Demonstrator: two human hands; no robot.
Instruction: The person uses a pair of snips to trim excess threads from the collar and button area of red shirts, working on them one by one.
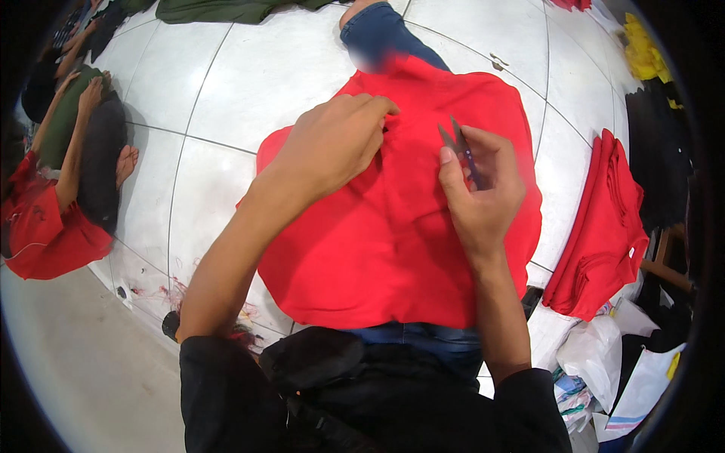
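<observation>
A red garment (408, 249) lies spread over my lap and outstretched leg. My left hand (340, 140) rests on its upper middle, fingers curled and pinched on the fabric, with the fingertips partly hidden in a fold. My right hand (481, 177), to the right of it, grips small dark-bladed thread snips (458, 140) with the points upward over the cloth.
A person (53, 226) in red sits at the left. Folded red cloth (593, 226) lies on the white tiles (226, 90) at the right, beside black clothing (653, 158), yellow fabric (644, 49) and plastic bags (593, 355). Green fabric (226, 9) lies beyond. Loose threads (174, 294) lie at lower left.
</observation>
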